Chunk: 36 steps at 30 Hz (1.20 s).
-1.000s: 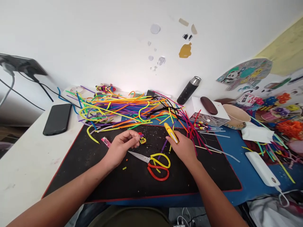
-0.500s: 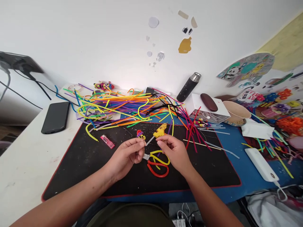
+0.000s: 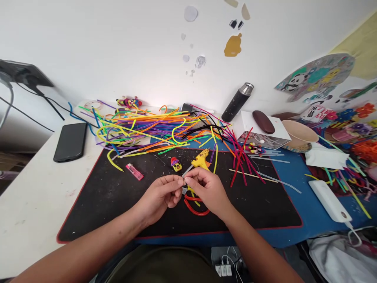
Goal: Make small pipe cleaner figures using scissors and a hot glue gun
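Observation:
Over the middle of the black mat [image 3: 118,208], the fingertips of my left hand [image 3: 161,193] and my right hand [image 3: 207,190] meet in a pinch. Whatever small thing sits between them is too small to make out. Just beyond lies a small yellow pipe-cleaner head [image 3: 177,165] with a red and purple top. A yellow glue gun [image 3: 201,160] rests behind my right hand, a clear glue stick at its end. Partly hidden under my right hand are scissors [image 3: 196,212] with red and yellow handles.
A heap of coloured pipe cleaners [image 3: 147,129] spreads along the wall. A pink lighter [image 3: 134,171] and a black phone [image 3: 70,142] lie to the left. On the right are a black flask [image 3: 237,103], a white box [image 3: 265,127], a paper bowl [image 3: 302,131] and a white power bank [image 3: 330,201].
My right hand has moved left and its fingertips now touch those of my left hand. The glue gun and yellow head lie where they were; the view has shifted slightly.

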Each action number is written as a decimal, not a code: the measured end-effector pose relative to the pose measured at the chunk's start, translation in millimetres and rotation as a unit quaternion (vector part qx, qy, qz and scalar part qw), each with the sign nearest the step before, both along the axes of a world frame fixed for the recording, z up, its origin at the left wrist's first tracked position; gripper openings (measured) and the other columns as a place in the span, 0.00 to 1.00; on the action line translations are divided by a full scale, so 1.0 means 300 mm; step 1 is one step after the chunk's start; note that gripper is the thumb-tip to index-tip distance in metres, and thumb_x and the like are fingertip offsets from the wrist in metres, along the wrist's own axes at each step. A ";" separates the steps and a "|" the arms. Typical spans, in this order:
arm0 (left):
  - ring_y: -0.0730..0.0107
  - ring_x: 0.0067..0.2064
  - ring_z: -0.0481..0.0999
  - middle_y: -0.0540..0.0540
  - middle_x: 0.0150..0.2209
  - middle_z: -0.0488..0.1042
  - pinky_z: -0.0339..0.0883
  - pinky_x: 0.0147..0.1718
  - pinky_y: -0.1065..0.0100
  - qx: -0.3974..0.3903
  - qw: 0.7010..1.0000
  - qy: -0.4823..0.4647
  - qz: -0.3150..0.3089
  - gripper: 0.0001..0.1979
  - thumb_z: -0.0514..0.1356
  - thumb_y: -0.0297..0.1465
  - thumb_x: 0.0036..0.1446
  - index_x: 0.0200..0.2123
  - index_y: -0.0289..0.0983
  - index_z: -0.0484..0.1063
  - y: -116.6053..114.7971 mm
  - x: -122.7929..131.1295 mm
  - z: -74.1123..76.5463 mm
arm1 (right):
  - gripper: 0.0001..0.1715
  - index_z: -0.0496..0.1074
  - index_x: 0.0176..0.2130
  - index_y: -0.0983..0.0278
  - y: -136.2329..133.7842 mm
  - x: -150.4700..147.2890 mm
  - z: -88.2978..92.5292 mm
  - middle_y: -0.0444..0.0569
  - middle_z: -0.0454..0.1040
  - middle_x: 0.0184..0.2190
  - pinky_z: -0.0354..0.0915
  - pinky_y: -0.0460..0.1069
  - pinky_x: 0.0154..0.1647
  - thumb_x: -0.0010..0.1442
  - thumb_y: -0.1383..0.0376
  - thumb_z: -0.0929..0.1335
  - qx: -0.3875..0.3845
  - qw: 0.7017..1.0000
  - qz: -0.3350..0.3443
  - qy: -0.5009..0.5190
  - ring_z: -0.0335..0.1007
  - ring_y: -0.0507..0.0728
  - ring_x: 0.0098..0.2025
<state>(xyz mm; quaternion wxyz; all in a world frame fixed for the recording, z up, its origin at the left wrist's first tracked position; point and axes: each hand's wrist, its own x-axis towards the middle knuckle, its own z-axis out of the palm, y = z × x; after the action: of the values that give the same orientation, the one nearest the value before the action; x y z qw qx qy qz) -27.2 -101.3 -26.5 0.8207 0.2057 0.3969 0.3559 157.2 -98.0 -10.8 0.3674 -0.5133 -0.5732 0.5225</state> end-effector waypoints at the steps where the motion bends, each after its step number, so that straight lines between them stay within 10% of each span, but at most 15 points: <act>1: 0.80 0.21 0.62 0.52 0.21 0.68 0.46 0.18 0.75 -0.003 1.000 0.001 -0.002 0.20 0.79 0.41 0.48 0.28 0.34 0.76 0.000 0.001 0.000 | 0.11 0.78 0.37 0.62 -0.001 0.002 0.000 0.40 0.66 0.23 0.58 0.48 0.27 0.65 0.56 0.72 -0.003 1.000 0.003 -0.003 0.59 0.52 0.25; 31: 0.78 0.20 0.60 0.51 0.21 0.69 0.47 0.15 0.75 0.014 0.996 0.041 -0.082 0.20 0.76 0.44 0.50 0.27 0.35 0.76 -0.018 -0.013 -0.038 | 0.08 0.71 0.36 0.61 -0.002 0.013 -0.045 0.36 0.62 0.22 0.56 0.46 0.26 0.65 0.60 0.70 -0.065 0.996 0.065 -0.005 0.56 0.50 0.24; 36: 0.74 0.21 0.62 0.51 0.22 0.68 0.54 0.19 0.71 0.178 0.955 0.228 -0.062 0.19 0.69 0.48 0.60 0.37 0.37 0.80 0.006 -0.069 -0.042 | 0.08 0.70 0.35 0.60 0.013 0.025 -0.041 0.37 0.63 0.22 0.56 0.46 0.25 0.63 0.59 0.71 -0.064 0.997 0.035 -0.008 0.56 0.51 0.23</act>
<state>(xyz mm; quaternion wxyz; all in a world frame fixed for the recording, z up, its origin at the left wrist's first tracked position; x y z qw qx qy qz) -48.0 -99.5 -39.1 0.6792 0.4477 0.4901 0.3129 164.7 -94.1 -23.0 0.3108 -0.5198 -0.5590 0.5663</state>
